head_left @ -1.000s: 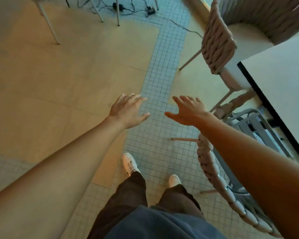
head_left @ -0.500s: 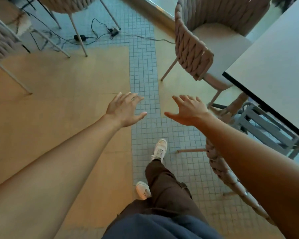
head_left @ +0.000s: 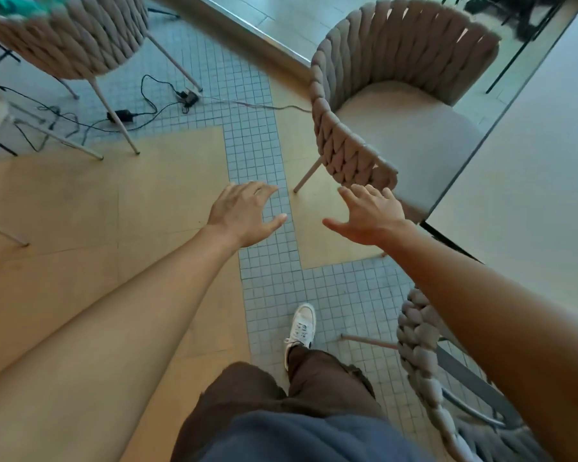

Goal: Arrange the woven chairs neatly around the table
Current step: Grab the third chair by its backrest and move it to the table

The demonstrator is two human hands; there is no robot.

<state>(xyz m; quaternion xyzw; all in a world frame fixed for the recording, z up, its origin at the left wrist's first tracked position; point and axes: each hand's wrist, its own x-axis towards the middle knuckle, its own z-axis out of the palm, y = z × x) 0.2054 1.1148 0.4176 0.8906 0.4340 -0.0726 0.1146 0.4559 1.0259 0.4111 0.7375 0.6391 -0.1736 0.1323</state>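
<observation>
Woven chair point(head_left: 354, 128) stands angled at the bench point(head_left: 528, 168) corner, its seat partly tucked under, not yet squared. Left hand point(head_left: 244, 216) and right hand point(head_left: 369, 216) reach toward it, fingers spread wide, empty. Another chair point(head_left: 421, 355) sits nearer along the bench.

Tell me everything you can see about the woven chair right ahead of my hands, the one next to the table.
The woven chair has a curved, tub-shaped back of thick beige braided rope, a smooth pale seat pad and thin tapered legs. It stands upright on the floor, its seat front tucked against the white table edge. The right hand, open, reaches toward its armrest end; contact is unclear.
</observation>
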